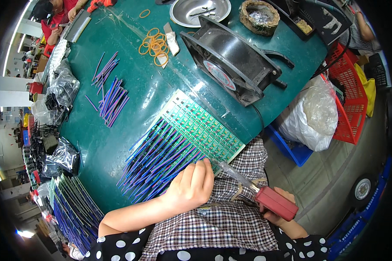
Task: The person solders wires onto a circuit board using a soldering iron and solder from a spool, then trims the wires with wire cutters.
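Green rectangular circuit-board panel (203, 120) is lying before you, long axis running far-left to near-right; thin blue-and-purple wires (159, 158) are fanning off its near-left side. Nearer hand: left (190, 183), resting at the panel's near-right end, fingers narrow; pinching a wire, cannot tell. Right of the panel, your right hand (273, 218) is gripping a dark-red, boxy-handled tool (276, 203), tip pointing panelward.

A green circuit board (200, 119) lies slanted on the tabletop (98, 152). Thin blue and purple wires (154, 158) cover its near left side. A red soldering tool (276, 203) points at it.
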A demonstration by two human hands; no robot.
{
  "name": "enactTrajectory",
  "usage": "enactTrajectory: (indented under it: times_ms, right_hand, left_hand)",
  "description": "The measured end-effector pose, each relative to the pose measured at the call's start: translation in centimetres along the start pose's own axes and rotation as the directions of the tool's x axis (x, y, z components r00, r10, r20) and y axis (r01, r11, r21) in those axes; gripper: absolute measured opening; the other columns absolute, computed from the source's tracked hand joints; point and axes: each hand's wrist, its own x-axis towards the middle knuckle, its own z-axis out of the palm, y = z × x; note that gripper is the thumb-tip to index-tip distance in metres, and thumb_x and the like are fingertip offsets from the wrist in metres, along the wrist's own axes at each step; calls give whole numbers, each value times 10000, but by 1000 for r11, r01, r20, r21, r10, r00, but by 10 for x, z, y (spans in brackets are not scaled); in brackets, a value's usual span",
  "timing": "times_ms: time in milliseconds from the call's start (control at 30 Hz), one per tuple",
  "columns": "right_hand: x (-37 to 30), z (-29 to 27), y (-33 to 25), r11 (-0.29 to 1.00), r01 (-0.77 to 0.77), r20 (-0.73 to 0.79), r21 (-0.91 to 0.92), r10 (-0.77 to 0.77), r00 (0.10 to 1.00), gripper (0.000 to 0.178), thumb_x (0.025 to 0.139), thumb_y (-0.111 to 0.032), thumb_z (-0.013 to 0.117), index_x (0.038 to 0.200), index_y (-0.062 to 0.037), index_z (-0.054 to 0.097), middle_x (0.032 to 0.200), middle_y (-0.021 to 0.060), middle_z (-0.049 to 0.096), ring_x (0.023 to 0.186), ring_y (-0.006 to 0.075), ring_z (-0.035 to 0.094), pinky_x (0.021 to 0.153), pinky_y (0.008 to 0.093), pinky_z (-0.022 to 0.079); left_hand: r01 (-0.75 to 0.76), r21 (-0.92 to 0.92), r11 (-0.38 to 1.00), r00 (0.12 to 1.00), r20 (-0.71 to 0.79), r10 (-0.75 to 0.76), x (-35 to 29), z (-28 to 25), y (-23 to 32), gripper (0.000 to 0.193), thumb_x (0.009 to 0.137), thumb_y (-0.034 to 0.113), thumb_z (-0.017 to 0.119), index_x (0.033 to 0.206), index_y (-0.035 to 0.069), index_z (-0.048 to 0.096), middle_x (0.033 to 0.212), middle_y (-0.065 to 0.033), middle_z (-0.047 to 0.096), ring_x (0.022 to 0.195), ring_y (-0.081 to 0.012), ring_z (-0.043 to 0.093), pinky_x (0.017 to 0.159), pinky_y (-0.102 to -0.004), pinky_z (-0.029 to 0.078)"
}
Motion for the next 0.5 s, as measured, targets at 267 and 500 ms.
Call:
enactTrajectory:
  times_ms: [267,500]
  right_hand:
    - [2,-6,0,997,-28,138,-66,37,990,662,697,-406,788,1096,71,562,802,127,662,623,233,664,561,288,539]
    - [-7,-6,-4,997,-77,5,-4,77,997,598,739,-501,727,996,28,618,761,87,647,614,204,638,546,296,502]
  left_hand:
    - [-20,27,999,1000,14,20,2,-1,-2,270,693,50,623,945,-46,636,846,-95,587,650,-141,567,531,-204,463]
    - [-49,75,996,998,33,46,-1,-5,-4,285,691,79,597,939,-56,637,825,-92,591,635,-128,557,513,-196,444]
